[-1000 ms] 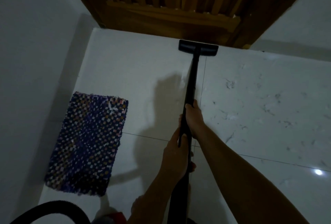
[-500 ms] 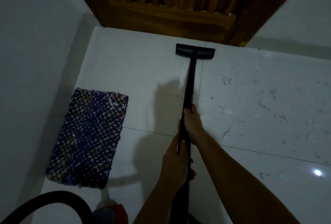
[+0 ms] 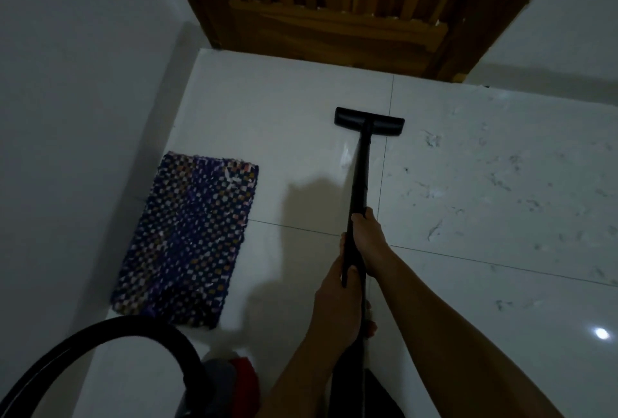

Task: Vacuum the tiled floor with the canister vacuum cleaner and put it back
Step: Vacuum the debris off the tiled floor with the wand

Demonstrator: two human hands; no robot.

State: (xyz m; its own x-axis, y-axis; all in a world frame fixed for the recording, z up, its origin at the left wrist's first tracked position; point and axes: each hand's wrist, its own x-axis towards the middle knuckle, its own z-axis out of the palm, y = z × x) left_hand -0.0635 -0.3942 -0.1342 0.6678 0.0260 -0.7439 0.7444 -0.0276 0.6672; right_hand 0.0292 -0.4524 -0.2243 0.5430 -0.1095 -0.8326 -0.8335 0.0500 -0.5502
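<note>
I have the long black vacuum wand (image 3: 359, 180) in both grips. The right grip (image 3: 366, 240) is wrapped round the tube farther along, and the left grip (image 3: 337, 310) clasps it just behind, nearer my body. From the grips the wand's long axis runs almost straight ahead and slopes down to the flat black floor nozzle (image 3: 369, 120). The nozzle sits crosswise on the glossy white tiled floor (image 3: 284, 109), well ahead of the right grip, with its right end over a grout line.

Beyond the nozzle there is a strip of bare tile, then the brown slatted wooden door (image 3: 334, 16). Left of the grips lies a blue checkered woven mat (image 3: 187, 240), apart from the wand and close to the pale wall (image 3: 67, 116). Right of the grips the tiles stretch wide, scattered with grey lint specks (image 3: 485, 183). Behind and left of the left grip, the black hose (image 3: 100, 334) arcs toward the red and grey canister (image 3: 234, 381).
</note>
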